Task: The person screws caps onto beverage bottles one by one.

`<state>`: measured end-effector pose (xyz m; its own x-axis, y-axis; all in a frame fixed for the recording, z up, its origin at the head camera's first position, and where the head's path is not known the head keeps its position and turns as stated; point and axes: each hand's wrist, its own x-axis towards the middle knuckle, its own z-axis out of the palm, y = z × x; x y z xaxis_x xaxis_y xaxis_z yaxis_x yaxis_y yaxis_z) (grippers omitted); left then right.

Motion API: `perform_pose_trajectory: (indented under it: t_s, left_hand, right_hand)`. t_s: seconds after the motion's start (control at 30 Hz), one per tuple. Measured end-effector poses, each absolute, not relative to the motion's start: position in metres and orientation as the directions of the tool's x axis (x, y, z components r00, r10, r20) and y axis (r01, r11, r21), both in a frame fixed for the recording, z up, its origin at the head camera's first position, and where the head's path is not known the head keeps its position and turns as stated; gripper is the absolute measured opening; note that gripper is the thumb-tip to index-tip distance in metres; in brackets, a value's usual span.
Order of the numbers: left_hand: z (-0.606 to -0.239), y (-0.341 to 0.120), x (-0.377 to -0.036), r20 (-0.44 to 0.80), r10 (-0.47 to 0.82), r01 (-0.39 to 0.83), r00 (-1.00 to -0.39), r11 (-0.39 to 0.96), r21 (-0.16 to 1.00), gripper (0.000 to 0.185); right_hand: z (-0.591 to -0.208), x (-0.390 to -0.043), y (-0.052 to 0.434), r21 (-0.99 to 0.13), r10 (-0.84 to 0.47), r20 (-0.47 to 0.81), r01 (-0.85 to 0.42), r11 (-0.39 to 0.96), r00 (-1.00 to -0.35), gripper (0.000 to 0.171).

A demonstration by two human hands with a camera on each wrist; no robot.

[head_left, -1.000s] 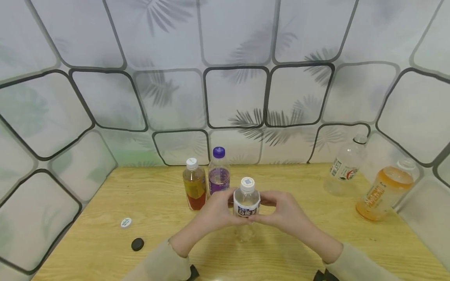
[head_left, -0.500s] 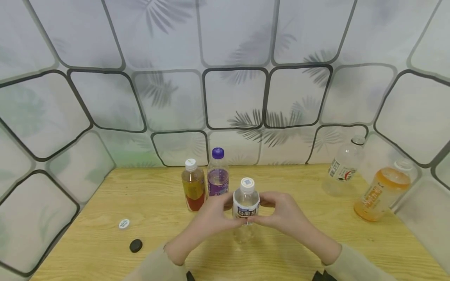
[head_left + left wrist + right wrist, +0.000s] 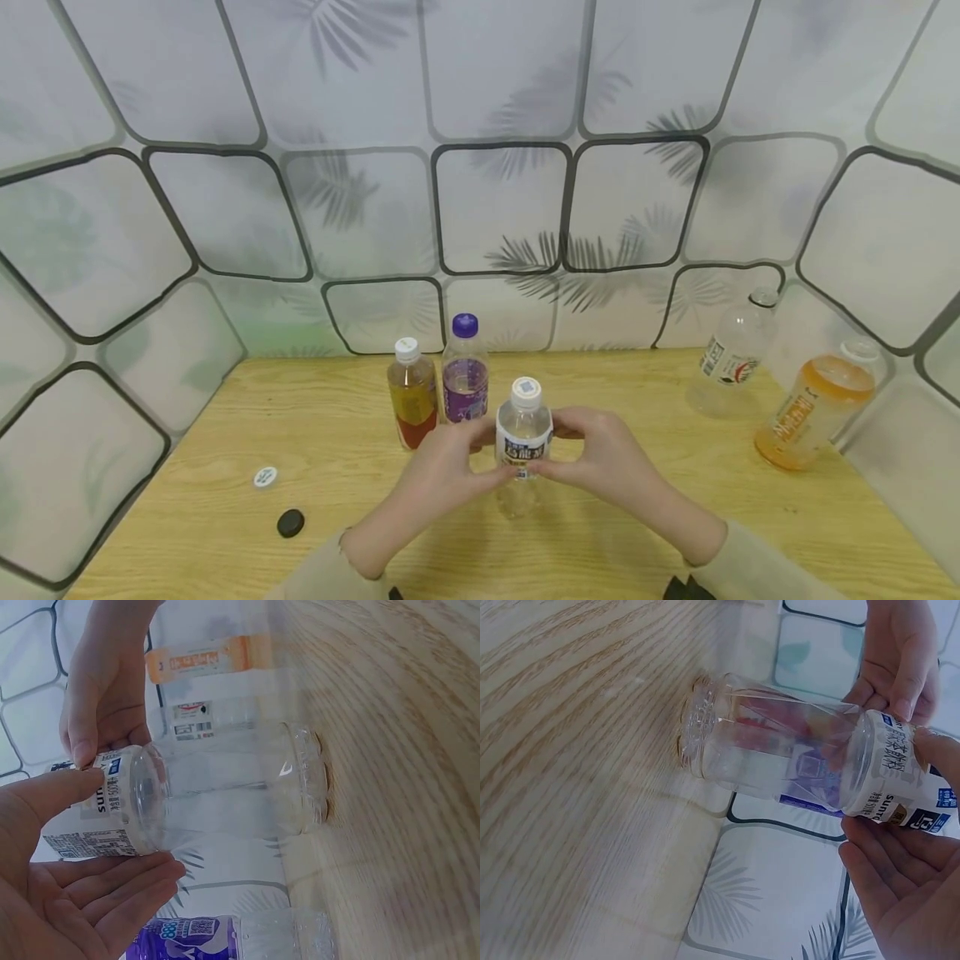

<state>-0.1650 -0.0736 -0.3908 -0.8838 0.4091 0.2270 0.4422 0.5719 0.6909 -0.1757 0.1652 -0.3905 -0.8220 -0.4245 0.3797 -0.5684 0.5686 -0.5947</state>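
Light wooden bench (image 3: pixel 225 433), walled by pale panels with leaf print. Orange-drink bottle (image 3: pixel 813 406) at far right, leaning against the wall; empty clear bottle (image 3: pixel 731 354) just left of it, also leaning. Purple-capped bottle (image 3: pixel 465 371) and amber tea bottle (image 3: pixel 412 393) upright side by side near the back centre. Clear water bottle (image 3: pixel 522 442), white-capped, standing upright on the bench at centre, just in front of the purple one. Left hand (image 3: pixel 442 467) and right hand (image 3: pixel 603 458) both grasp its labelled upper part, thumbs and fingers curled round from either side. White cap (image 3: pixel 265 477) and black cap (image 3: pixel 290 522) lie loose at near left.
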Motion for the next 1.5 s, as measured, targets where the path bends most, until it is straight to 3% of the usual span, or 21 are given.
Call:
perform_pose_trajectory:
  t_s: [0.43,0.77,1.5]
  left_hand:
    - [-0.387,-0.064,-0.176,0.262,0.316,0.407,-0.912,0.617,0.674,0.044]
    - [-0.383,-0.060,-0.180,0.296,0.220,0.362,-0.929,0.702,0.613,0.041]
    - [-0.384,-0.061,-0.182,0.222,0.210,0.304,-0.952,0.727,0.616,0.051]
  right_hand:
    - [-0.378,-0.190,0.166,-0.577,-0.385,0.441,-0.584,0.570,-0.811,0.047]
    - [-0.377,-0.206,0.159,-0.612,-0.338,0.421,-0.539,0.578,-0.842,0.048]
    - [-0.375,-0.227,0.151,-0.673,-0.281,0.359,-0.456,0.583,-0.890,0.051]
